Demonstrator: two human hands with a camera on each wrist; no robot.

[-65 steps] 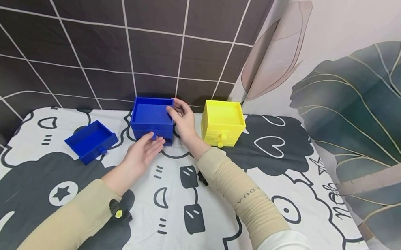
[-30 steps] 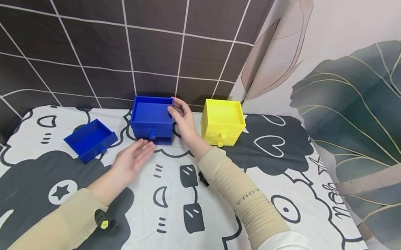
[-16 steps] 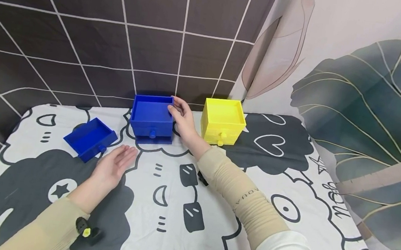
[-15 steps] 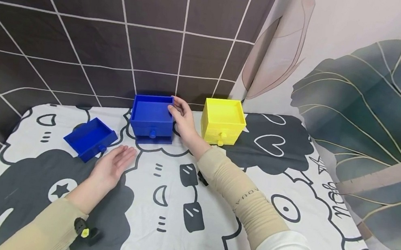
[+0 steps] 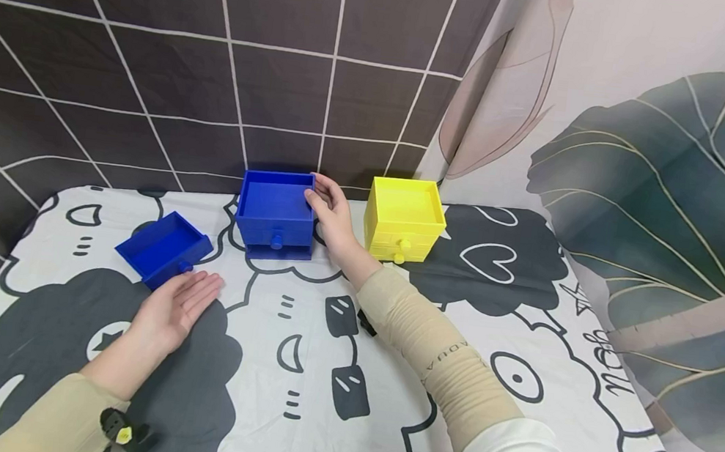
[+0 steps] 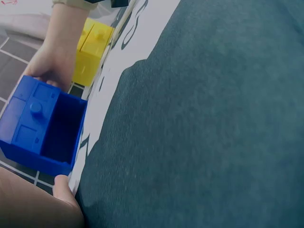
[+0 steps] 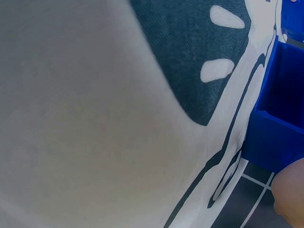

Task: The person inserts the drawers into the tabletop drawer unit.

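Observation:
In the head view a blue mini drawer cabinet [image 5: 277, 206] stands against the dark backdrop, its upper drawer in and its lower slot bare; the left wrist view shows that hollow slot in the cabinet [image 6: 35, 111]. My right hand [image 5: 336, 223] grips the cabinet's right side, thumb over the top rim, other fingers behind. A loose blue drawer [image 5: 164, 249] with a round knob lies angled on the cloth to the left. My left hand [image 5: 171, 309], palm up with fingers extended, is just below the drawer's knob; whether it touches cannot be told.
A yellow mini drawer cabinet [image 5: 404, 219] stands just right of the blue one, close to my right forearm. A black-and-white cartoon cloth [image 5: 316, 354] covers the surface. The dark grid backdrop [image 5: 283, 92] rises directly behind both cabinets.
My left hand has left the front of the blue cabinet and moved left and down to the loose drawer. The right hand keeps its grip; cabinets and drawer stay in place.

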